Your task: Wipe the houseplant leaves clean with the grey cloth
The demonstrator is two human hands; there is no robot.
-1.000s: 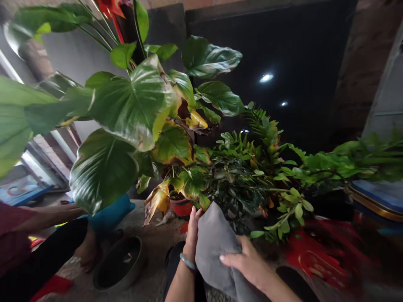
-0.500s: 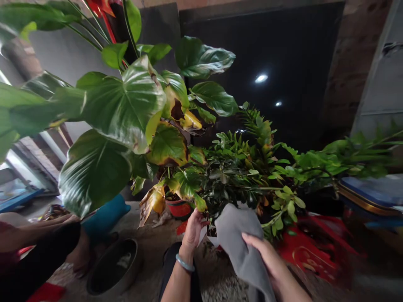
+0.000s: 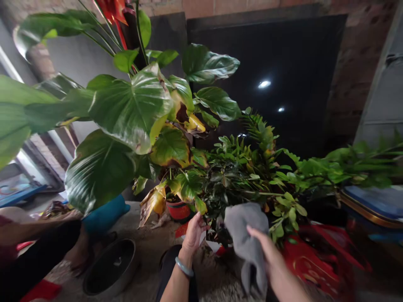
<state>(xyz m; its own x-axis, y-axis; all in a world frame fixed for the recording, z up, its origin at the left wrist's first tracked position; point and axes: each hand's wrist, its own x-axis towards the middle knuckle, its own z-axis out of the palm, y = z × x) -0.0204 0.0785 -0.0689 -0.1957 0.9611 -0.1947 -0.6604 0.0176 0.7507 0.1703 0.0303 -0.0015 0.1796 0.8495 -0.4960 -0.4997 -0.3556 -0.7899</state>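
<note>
My right hand (image 3: 272, 256) is closed on a grey cloth (image 3: 247, 224), which is bunched over the hand, with its lower end hanging down. My left hand (image 3: 193, 233), with a pale bangle at the wrist, has its fingers bent together beside the dark-leaved potted plant (image 3: 218, 201). What those fingers hold, if anything, is hidden among the leaves. Just under the plant a white pot edge (image 3: 214, 246) shows between my hands. A yellowed leaf tip (image 3: 200, 205) hangs right above my left fingertips.
A large broad-leaved plant (image 3: 126, 109) fills the left, near a red pot (image 3: 179, 210). On the floor stands a dark basin (image 3: 110, 266). Another person's arm (image 3: 34, 230) is at the left edge. Red bags (image 3: 315, 260) and a blue-lidded box (image 3: 374, 201) lie at right.
My right hand and the grey cloth have moved slightly right, away from the dark-leaved plant. The left hand stays nearly in place. The view has tilted up a little.
</note>
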